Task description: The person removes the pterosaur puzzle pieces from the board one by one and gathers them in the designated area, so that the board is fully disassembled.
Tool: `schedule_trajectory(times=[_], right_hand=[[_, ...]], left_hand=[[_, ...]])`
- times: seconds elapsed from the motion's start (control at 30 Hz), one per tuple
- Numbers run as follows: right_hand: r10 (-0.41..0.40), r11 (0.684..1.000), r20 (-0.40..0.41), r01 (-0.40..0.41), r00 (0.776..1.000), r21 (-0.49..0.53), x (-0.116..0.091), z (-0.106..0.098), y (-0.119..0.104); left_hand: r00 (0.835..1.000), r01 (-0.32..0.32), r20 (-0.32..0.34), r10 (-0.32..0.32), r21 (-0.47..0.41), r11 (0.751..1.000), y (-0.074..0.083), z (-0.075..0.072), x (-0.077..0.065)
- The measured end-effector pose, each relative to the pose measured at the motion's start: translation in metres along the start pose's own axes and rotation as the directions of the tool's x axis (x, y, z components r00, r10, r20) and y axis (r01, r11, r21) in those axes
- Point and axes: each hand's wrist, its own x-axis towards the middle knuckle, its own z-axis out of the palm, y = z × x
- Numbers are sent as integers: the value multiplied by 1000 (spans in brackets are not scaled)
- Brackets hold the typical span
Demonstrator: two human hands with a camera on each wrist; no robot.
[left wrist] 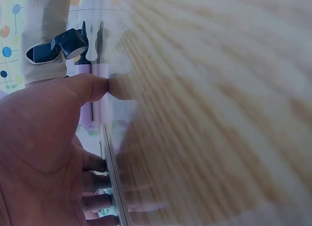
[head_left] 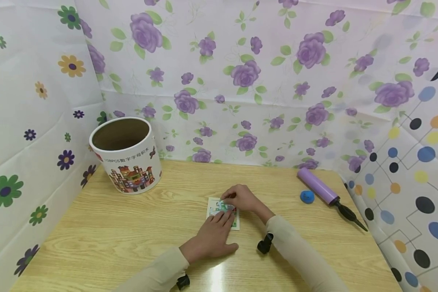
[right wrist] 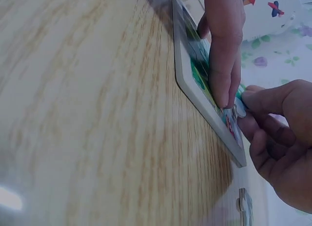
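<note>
A small framed picture puzzle board (head_left: 235, 224) lies flat on the table, partly covered by both hands. My left hand (head_left: 214, 237) rests its straight fingers on the board, thumb spread out to the side on the tabletop. In the right wrist view the fingers of that left hand (right wrist: 225, 45) press down on the picture. My right hand (head_left: 242, 198) is at the board's far right part. Between thumb and forefinger, the right hand (right wrist: 287, 133) pinches a small puzzle piece (right wrist: 240, 108), held tilted at the picture surface.
Another puzzle piece (right wrist: 247, 209) lies on the table past the board. A large white printed bucket (head_left: 131, 170) stands at the back left. To the right are a small blue object (head_left: 307, 197) and a purple hand pump (head_left: 319, 186). Patterned cloths enclose the wooden table (head_left: 131, 227).
</note>
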Motion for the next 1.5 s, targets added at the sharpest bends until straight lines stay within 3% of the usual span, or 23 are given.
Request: schedule_trajectory(times=[0.5,1.0,1.5], right_hand=[[59,998,-69,-57,996,28,-9,-9,13],[141,989,-156,-134,978,53,-54,-45,28],[218,976,-167,-215,961,40,-87,-60,56]], left_hand=[[1000,11,12,-11,22,1000,3,1,2],[999,2,-33,-2,1,1000,-3,8,0],[1000,-3,-14,3,-25,1000,2,-2,-2]])
